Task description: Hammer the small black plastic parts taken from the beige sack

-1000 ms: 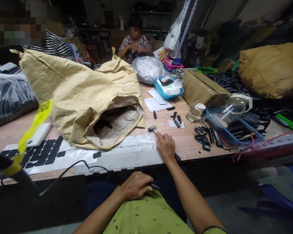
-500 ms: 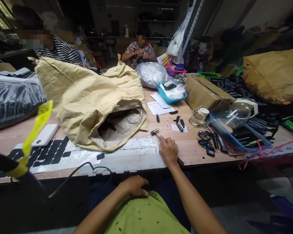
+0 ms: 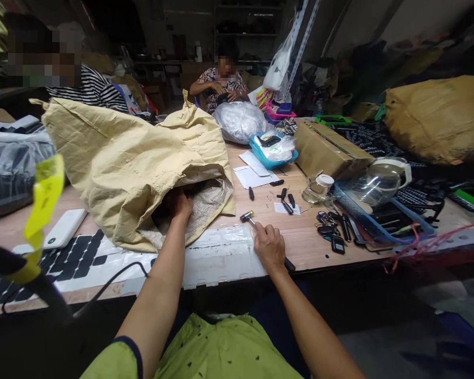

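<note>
Workroom: dim at the back, with shelves [image 3: 248,32] on the far wall; one co-worker in a striped top [image 3: 98,89] and another in a patterned top [image 3: 237,79] sit across from us.
Surface [image 3: 308,239]: pale wood, with a whitish sheet [image 3: 221,258] lying along our edge of it.
Cloth sack [image 3: 138,152]: cream-coloured, slumped on its side at the left of the surface, mouth gaping toward us and pale lining showing. We judge it soft and floppy, apt to fold shut; its bulk hints at some weight, but what lies inside is too dark to name.
Sack mouth: the hem looks the best place for us to hold it open; for shifting the whole, a gathered fistful of cloth.
Left grip [image 3: 183,204]: reaching into the sack mouth; fingers hidden, so we cannot tell whether they close on anything.
Right grip [image 3: 269,246]: wrapped round the handle of a small hammer [image 3: 248,217], head pointing away from us.
Hammer balance: probably stiff and head-heavy, the bare metal neck slippery; we would favour the dark handle end.
Small black pieces [image 3: 287,207]: loose beyond the hammer, some on a white slip; seemingly light, hard and skiddy, best pinched by their sides.
</note>
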Available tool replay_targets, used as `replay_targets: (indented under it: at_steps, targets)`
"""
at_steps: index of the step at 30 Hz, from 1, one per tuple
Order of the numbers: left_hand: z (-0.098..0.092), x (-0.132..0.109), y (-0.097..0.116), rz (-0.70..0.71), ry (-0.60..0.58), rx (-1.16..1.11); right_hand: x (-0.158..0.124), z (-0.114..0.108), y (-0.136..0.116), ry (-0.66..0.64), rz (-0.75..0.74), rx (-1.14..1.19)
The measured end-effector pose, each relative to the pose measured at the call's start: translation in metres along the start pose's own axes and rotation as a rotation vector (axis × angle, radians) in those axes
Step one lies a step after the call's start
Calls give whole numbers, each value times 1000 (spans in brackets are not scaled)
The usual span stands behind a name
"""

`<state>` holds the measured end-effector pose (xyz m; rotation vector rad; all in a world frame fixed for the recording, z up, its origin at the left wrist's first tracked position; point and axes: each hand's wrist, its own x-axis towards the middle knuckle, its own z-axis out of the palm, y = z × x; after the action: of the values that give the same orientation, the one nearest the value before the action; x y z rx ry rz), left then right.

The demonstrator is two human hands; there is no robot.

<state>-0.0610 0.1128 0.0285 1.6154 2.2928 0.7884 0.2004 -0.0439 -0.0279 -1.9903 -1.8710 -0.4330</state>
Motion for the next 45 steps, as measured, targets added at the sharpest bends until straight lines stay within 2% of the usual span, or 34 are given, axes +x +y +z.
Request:
replay_targets:
  at_steps: [3,5,8,10,12,16,24,29,32,35,39,45]
  targets:
    - [-4,-3,-1,-17,11,67,0,-1,-2,-18,8,3]
    - [-10,-15,-1,-6,22,77,1,-2,-3,-29,16,5]
    - [-17,-47,-3,173,7,-6,2,-3,-4,-40,25,3]
    - [-16,-75,-6,366,-91,-86,2,-4,-5,-38,26,-1]
    - [-10,-102,-9,498,-215,-147,2,-4,-5,-35,25,-1]
    - [5,-133,-17,519,-344,-198,3,-5,-6,-43,32,8]
    - [15,-134,-24,543,-325,-223,9,-5,-1,-88,59,80]
    - [19,-135,-23,546,-319,-242,-1,-18,-3,-30,70,350]
    - [20,-135,-23,546,-338,-253,-18,-29,-13,20,-13,562]
    - [20,-134,-22,535,-353,-258,-32,-38,-24,5,-91,675]
    - [21,-135,-20,522,-352,-254,-38,-45,-33,-13,-124,717]
    - [21,-136,-19,500,-352,-254,-39,-41,-36,-49,-150,668]
